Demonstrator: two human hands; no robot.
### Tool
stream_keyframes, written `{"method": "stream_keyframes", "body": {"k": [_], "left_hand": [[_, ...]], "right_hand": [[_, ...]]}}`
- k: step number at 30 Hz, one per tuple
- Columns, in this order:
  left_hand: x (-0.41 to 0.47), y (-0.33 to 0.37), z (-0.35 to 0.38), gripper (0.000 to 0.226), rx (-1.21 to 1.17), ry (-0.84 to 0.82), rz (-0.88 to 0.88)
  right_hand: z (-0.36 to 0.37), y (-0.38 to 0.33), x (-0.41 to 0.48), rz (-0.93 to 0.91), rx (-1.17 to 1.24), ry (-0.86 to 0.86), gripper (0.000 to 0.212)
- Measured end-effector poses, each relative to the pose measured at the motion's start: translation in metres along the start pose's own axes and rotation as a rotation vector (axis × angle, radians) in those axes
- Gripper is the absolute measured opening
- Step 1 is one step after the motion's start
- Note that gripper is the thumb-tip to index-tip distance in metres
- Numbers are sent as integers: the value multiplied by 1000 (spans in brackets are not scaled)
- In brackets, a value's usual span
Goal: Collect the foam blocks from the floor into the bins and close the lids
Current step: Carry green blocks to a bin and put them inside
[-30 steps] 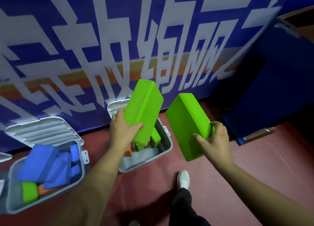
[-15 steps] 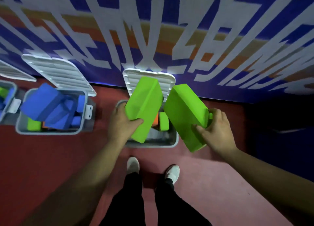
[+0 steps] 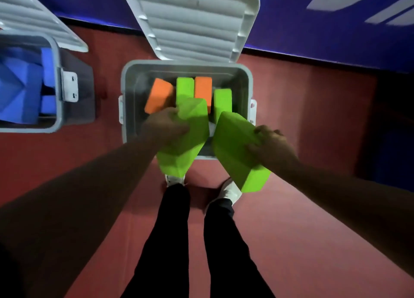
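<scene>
Our left hand (image 3: 165,127) gripped a big green foam block (image 3: 186,145) over the near edge of the open grey bin (image 3: 130,73), and our right hand (image 3: 268,145) gripped a second green block (image 3: 235,149) just right of it, above the bin's near right corner. Inside the bin stood orange blocks (image 3: 158,96) and smaller green blocks (image 3: 222,102), with the lid (image 3: 192,22) tipped back on the far side. A second open bin (image 3: 56,84) holding blue blocks (image 3: 20,89) sat to the left on the red floor (image 3: 313,141).
</scene>
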State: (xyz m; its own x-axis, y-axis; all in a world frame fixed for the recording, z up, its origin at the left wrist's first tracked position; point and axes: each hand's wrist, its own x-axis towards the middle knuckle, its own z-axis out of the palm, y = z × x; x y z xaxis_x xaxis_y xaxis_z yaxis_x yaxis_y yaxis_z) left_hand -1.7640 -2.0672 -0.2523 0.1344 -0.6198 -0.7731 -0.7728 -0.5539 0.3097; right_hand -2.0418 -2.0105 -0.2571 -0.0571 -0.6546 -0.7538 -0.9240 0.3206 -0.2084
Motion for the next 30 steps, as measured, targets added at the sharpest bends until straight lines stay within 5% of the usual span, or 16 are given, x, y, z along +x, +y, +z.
{"method": "stream_keyframes", "body": {"k": [4,10,21,25,30], "left_hand": [[53,-8,27,54,4,-80,-106],[94,-29,55,54,-205,-51,-311],[84,-48,39,32,-367,69,-319],[76,-59,38,41,-290,83,-166],[65,-90,53,53,-605,168,-225]], "right_hand": [[27,-5,55,113,95,-29,52],[44,5,125,407,427,-14,61],[44,8,104,220,451,88,50],[67,6,85,189,666,141,64],[104,8,64,111,859,194,54]]}}
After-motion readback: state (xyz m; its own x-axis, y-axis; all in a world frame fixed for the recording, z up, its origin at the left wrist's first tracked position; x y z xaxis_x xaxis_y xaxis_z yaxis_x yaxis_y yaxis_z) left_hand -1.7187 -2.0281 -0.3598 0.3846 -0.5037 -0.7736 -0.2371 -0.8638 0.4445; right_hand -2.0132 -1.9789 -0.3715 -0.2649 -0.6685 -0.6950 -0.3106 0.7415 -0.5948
